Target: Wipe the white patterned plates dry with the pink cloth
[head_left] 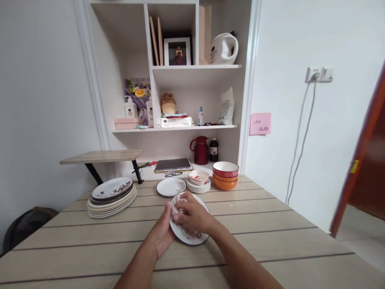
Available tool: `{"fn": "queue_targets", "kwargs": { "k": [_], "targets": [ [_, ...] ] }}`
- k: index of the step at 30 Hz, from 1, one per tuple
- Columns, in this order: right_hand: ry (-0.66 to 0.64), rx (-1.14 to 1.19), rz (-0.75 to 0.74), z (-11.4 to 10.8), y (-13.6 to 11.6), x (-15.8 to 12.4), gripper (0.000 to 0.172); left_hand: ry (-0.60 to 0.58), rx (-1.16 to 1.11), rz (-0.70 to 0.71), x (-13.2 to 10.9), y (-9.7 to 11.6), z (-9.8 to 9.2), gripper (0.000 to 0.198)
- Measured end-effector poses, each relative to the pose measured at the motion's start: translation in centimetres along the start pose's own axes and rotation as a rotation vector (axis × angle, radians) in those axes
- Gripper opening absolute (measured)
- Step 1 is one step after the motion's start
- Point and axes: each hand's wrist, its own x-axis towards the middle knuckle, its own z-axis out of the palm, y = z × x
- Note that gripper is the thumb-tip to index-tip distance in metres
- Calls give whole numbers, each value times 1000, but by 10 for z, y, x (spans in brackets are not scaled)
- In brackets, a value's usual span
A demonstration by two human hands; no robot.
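A patterned plate (192, 240) is held by its left rim in the left hand (162, 233) near the middle of the table (264, 245), while a wadded white cloth (177, 205) is gripped against its face by the right hand (194, 214). Whether the plate is rested on the wood cannot be told. The table is made of pale planks divided by dark seams. At its left, stacked plates (112, 198) are set before a raised wooden shelf (100, 156); beyond the hands, a single plate (167, 187), small dishes (198, 186) and nested bowls (225, 176) are lined up. The far edge is met by a white shelf unit (195, 68), where a red jug (201, 150) is kept. On the right wall, a pink note (260, 123) is stuck and a plug (315, 75) is fitted in a socket.
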Motion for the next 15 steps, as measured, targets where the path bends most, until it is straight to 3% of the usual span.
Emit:
{"fn": "queue_targets", "kwargs": {
  "k": [3, 6, 8, 12, 15],
  "targets": [
    [-171, 81, -4, -9, 0, -7, 20, -46, -38, -18, 0, 1, -2, 77],
    [-352, 106, 120, -24, 6, -15, 21, -50, -32, -41, 1, 2, -4, 79],
    [-387, 47, 202, -34, 13, -19, 20, -3, -4, -43, 2, 2, -3, 72],
    [-226, -126, 338, -41, 27, -21, 20, 118, 72, 8, 2, 2, -2, 63],
    [-22, -257, 446, -33, 31, -15, 17, 121, 101, 27, 1, 3, -3, 65]
  ]
}}
